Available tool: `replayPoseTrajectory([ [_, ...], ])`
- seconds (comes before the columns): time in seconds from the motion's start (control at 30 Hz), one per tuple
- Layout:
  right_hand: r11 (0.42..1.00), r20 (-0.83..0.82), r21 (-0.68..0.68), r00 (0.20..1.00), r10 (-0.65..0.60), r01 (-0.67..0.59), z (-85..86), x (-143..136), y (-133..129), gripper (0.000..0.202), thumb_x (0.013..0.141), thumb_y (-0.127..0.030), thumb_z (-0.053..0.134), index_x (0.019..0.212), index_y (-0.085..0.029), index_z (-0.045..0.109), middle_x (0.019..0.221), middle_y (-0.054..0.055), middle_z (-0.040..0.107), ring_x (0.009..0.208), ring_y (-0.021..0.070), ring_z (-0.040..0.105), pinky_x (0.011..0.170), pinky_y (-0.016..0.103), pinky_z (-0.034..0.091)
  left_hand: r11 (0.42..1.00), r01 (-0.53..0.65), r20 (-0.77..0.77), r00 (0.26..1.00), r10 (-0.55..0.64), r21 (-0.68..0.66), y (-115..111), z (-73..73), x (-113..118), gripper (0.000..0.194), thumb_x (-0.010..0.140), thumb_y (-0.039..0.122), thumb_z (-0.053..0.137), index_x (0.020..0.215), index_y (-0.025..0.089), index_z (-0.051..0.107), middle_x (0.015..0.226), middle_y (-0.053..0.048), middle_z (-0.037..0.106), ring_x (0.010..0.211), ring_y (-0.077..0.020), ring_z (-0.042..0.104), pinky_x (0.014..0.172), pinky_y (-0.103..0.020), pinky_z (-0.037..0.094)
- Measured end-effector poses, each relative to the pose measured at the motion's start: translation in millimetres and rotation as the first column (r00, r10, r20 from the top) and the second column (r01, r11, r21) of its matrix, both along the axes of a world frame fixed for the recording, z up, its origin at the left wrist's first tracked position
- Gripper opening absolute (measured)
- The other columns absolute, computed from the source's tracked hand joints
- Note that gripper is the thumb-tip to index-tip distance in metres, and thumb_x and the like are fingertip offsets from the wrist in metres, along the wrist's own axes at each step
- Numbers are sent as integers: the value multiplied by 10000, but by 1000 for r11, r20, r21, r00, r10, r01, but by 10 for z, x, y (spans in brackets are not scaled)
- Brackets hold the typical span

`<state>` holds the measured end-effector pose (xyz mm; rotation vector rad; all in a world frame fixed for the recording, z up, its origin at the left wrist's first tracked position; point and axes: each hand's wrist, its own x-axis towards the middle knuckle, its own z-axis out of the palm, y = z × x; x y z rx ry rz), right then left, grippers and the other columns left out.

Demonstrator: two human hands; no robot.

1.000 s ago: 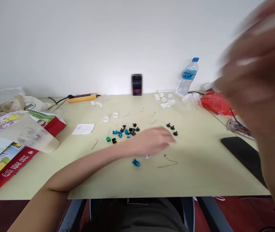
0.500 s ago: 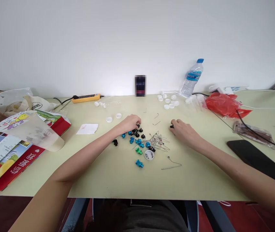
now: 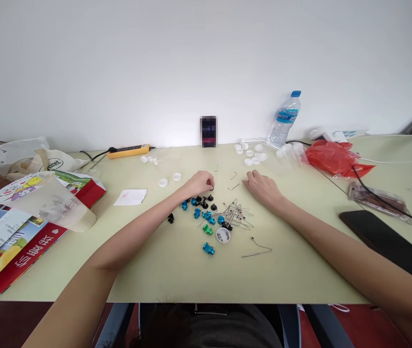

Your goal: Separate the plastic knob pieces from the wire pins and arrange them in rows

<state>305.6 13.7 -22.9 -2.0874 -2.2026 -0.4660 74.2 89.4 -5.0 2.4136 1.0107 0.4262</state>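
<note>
1. Tabletop (image 3: 177,275): pale; far edge against the wall, near edge at the person. Small parts lie mid-width, roughly midway between those edges.
2. Left hand (image 3: 202,183): nearer one to the black cluster. Forearm slants in from the near-left corner, back of hand up, wrist low, fingers curled. Thumb and finger look pressed together, pinching a black part, only its dark edge visible. Can't tell if it's lifted.
3. Right hand (image 3: 262,187): right of the cluster, well apart from it. Forearm comes in from the near-right corner, knuckles up, fingers bent toward the left edge. Fingertips low on the tabletop; can't tell if they pinch anything.
4. Wire heap (image 3: 238,212): between the hands, toward the near edge; wires point several ways, no single long axis.
5. Black cluster (image 3: 205,205): just beside the left fingertips, on their near-edge side. Visible pieces have a wide head and short stem; one at the right end looks stem up, the rest too small to tell.
6. Pinched black part (image 3: 212,188): at the left fingertips, far-edge side of the cluster. Axis hidden.
7. Hex key (image 3: 234,186): between the hands, nearer the right; long arm slants near-left to far-right.
</note>
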Motion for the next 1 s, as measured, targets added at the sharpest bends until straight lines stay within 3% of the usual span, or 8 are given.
replayPoseTrajectory([
  [0.1,996,-46,89,999,24,-19,101,-47,-74,358,964,-388,319,1050,-112,530,1064,189,555,911,281,563,587,309,338,998,-12,88,996,17,-58,-13,2,48,86,724,147,608,750,131,689,835,-61,681,715,-156,644,694,-271,514],
  [0.17,990,-275,116,956,107,-77,182,-100,-138,357,964,-410,310,1043,-145,535,1065,158,566,910,254,550,624,310,343,995,4,149,989,11,-101,-45,19,126,124,756,182,604,827,126,688,825,-58,691,726,-148,653,697,-259,516],
  [0.27,976,-792,-2,596,131,-217,245,-180,-218,430,930,-540,321,910,-173,545,856,84,604,722,179,534,610,294,353,984,90,326,945,-36,-151,-135,58,308,146,770,199,611,865,110,678,823,-64,699,747,-143,655,706,-248,514],
  [0.33,946,-922,-97,386,31,-309,231,-200,-249,514,901,-625,284,878,-173,528,762,57,594,624,140,502,577,279,367,982,143,428,901,-76,-126,-214,78,430,108,750,177,626,819,111,677,771,-53,694,717,-138,646,684,-244,507],
  [0.43,922,-952,-154,303,-42,-355,178,-155,-249,550,865,-671,299,897,-165,512,773,56,592,578,107,475,551,262,384,989,138,469,878,-99,-50,-327,77,538,63,744,133,610,769,124,667,727,-30,683,682,-123,633,661,-234,496],
  [0.57,888,-928,-251,357,-108,-385,151,-50,-202,455,825,-620,446,853,-171,518,695,34,581,566,107,493,531,249,388,985,171,450,881,-148,-11,-417,8,547,97,763,102,572,769,137,662,761,-22,689,722,-117,638,710,-236,496],
  [0.7,856,-836,-371,531,-138,-361,185,12,-194,249,847,-427,491,783,-187,504,656,36,623,582,140,577,558,260,420,984,179,384,910,-158,-18,-422,-33,500,86,770,120,577,770,138,661,762,-24,686,724,-120,637,702,-238,493],
  [1.0,918,-383,-389,920,-85,-77,376,152,-334,133,801,-174,427,677,-215,401,555,25,546,542,185,508,547,295,293,997,68,291,954,-73,29,-257,207,202,98,775,133,568,787,150,664,808,-23,690,759,-121,627,739,-246,488],
])
